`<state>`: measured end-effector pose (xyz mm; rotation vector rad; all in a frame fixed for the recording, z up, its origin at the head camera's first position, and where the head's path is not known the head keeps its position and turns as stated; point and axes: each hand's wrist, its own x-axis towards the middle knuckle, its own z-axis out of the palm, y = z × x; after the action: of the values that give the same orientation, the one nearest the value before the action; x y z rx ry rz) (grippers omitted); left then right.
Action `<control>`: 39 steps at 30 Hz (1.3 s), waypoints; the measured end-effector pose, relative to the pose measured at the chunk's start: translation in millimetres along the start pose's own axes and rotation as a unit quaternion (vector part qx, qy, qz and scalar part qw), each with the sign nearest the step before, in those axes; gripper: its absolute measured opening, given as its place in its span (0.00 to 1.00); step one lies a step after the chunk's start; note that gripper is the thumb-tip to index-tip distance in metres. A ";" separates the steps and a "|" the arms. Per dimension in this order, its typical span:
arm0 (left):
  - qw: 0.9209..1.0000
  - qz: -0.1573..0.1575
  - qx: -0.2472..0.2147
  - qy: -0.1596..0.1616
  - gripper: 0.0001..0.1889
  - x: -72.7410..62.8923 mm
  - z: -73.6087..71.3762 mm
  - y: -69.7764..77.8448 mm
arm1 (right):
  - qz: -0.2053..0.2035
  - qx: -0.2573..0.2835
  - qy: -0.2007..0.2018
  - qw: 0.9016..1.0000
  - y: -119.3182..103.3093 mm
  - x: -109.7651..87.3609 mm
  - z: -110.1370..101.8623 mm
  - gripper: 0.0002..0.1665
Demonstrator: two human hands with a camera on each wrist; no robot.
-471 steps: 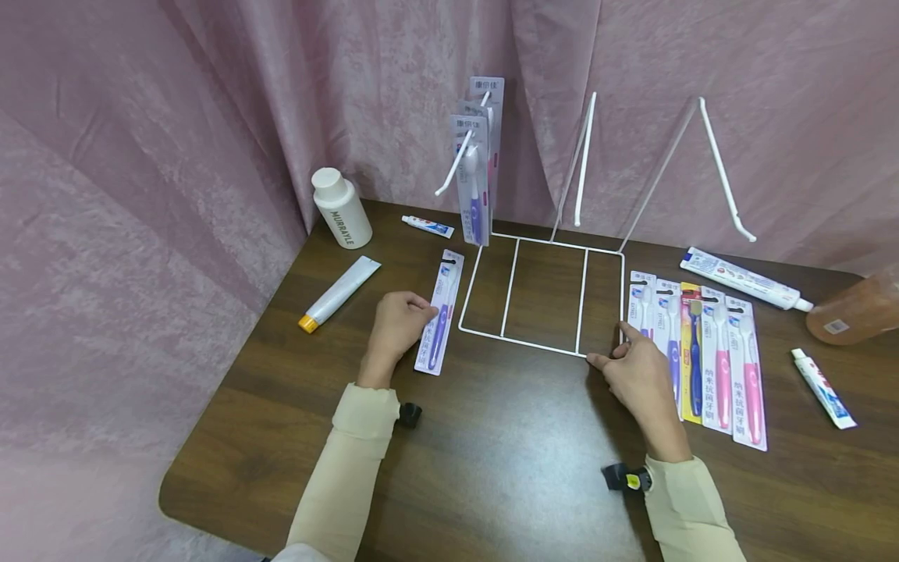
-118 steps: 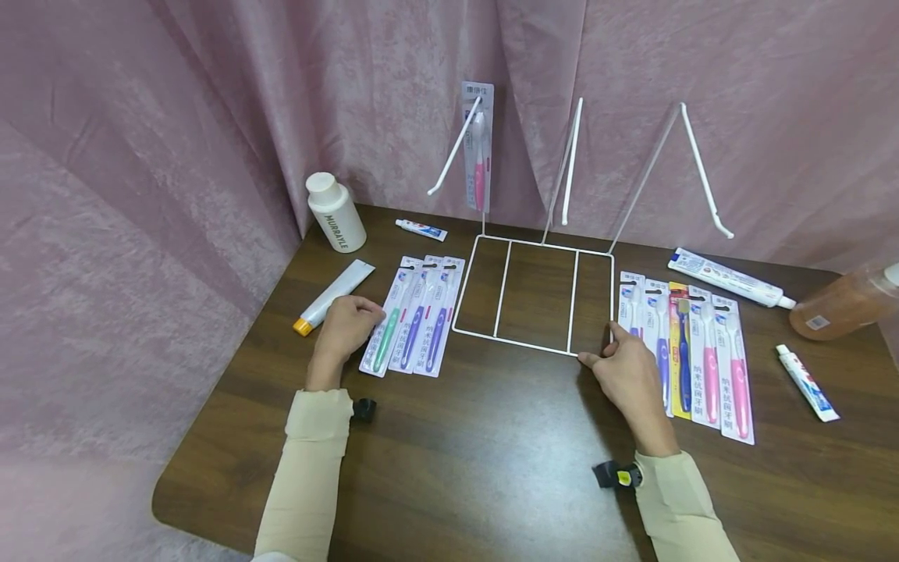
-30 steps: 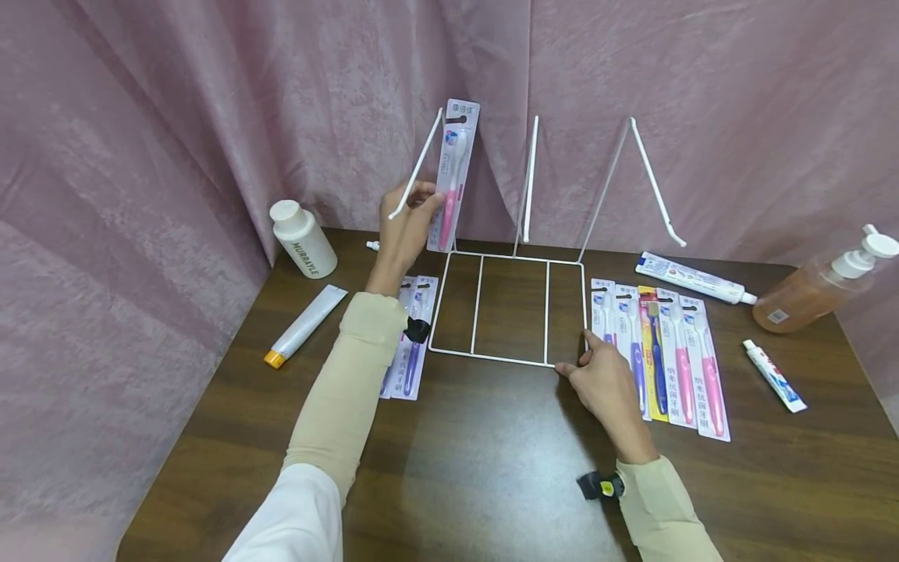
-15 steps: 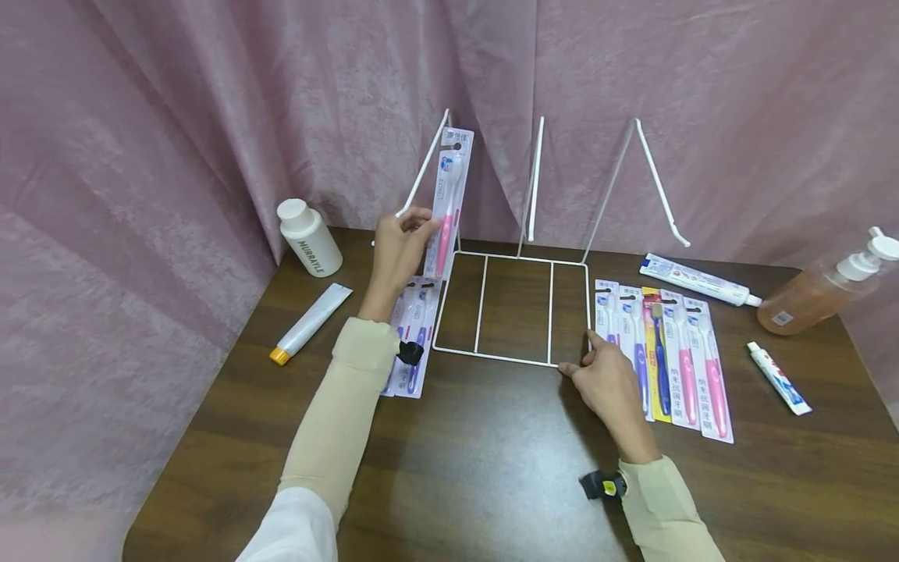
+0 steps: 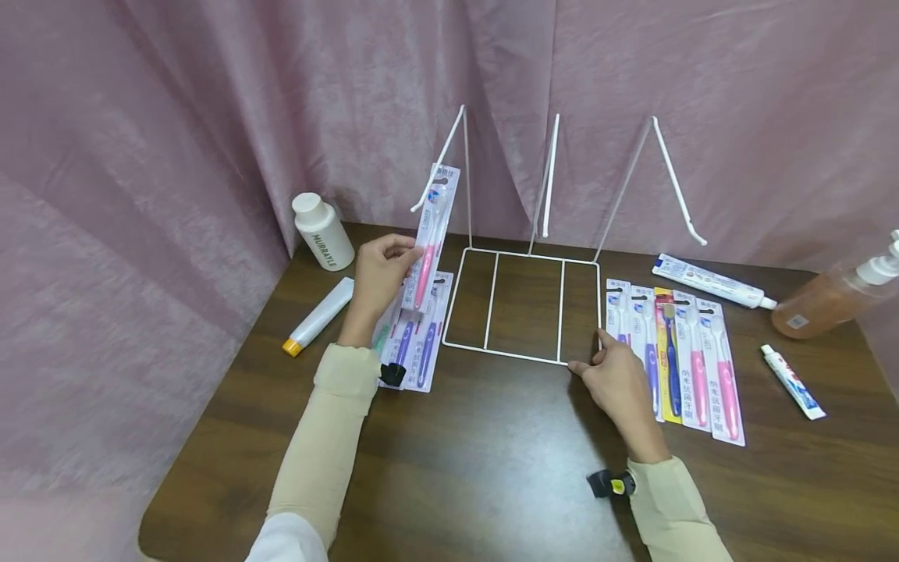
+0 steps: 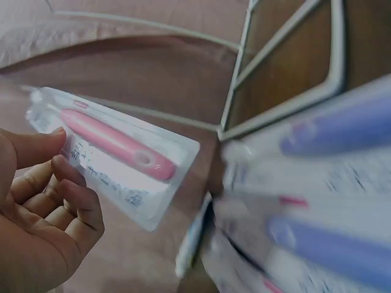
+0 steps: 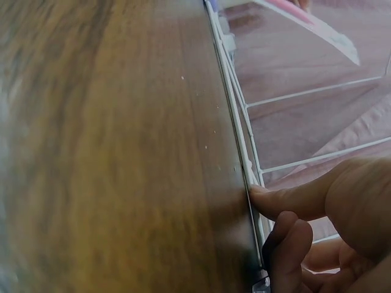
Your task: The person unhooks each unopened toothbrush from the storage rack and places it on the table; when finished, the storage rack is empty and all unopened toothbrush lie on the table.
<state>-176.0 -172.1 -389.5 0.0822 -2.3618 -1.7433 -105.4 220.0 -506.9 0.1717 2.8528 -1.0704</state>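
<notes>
My left hand (image 5: 380, 275) pinches a packaged pink toothbrush (image 5: 426, 248) by its left edge, thumb and forefinger on the card in the left wrist view. The pack is held up, tilted, above several packaged toothbrushes (image 5: 426, 343) lying left of the white wire rack (image 5: 509, 353). The rack's left prong (image 5: 438, 164) passes in front of the pack's upper corner. My right hand (image 5: 618, 382) grips the rack's front right corner; its thumb (image 7: 287, 201) touches the wire in the right wrist view. Nothing hangs on the rack's three prongs.
Several packaged toothbrushes (image 5: 674, 363) lie in a row right of the rack. Around them are a large toothpaste tube (image 5: 712, 281), a small tube (image 5: 792, 382) and a pump bottle (image 5: 818, 304). At left stand a white bottle (image 5: 325, 234) and an orange-capped tube (image 5: 319, 316).
Packs that hung on the left prong now lie on the table at left. The pink pack has come off the prong and moved left and down with my left hand. My right hand stays.
</notes>
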 end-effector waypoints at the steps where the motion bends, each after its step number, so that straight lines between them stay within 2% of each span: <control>1: 1.000 -0.003 0.002 -0.001 0.12 -2.0 -4.1 -3.5 | 0.002 0.000 0.000 1.000 0.4 0.4 -0.6 0.55; 9: 0.998 -0.034 0.044 0.001 0.14 -22.4 -45.1 -30.9 | 0.005 -0.002 0.001 1.000 1.7 1.5 -2.4 0.56; 14: 0.995 -0.056 0.081 0.004 0.15 -35.4 -62.1 -43.0 | 0.009 -0.006 -0.001 1.000 3.6 2.8 -2.2 0.56; 25: 0.988 -0.097 0.116 -0.003 0.15 -55.1 -76.7 -58.8 | 0.011 -0.006 -0.007 1.000 -4.9 -1.2 -8.9 0.56; 28: 0.986 -0.104 0.129 -0.004 0.16 -59.3 -79.9 -62.3 | 0.017 -0.004 -0.014 1.000 -20.5 -9.9 -16.7 0.55; 32: 0.983 -0.107 0.147 -0.007 0.17 -64.0 -84.0 -65.6 | 0.025 -0.007 -0.019 0.999 -29.8 -14.5 -19.8 0.54; 39: 0.978 -0.126 0.166 -0.010 0.15 -72.5 -88.1 -70.7 | 0.014 -0.005 -0.015 1.000 -6.5 -2.8 -5.3 0.55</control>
<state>-93.2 -264.2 -441.3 0.4340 -2.7346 -1.4279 -103.8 218.5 -498.3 0.1909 2.8192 -1.0455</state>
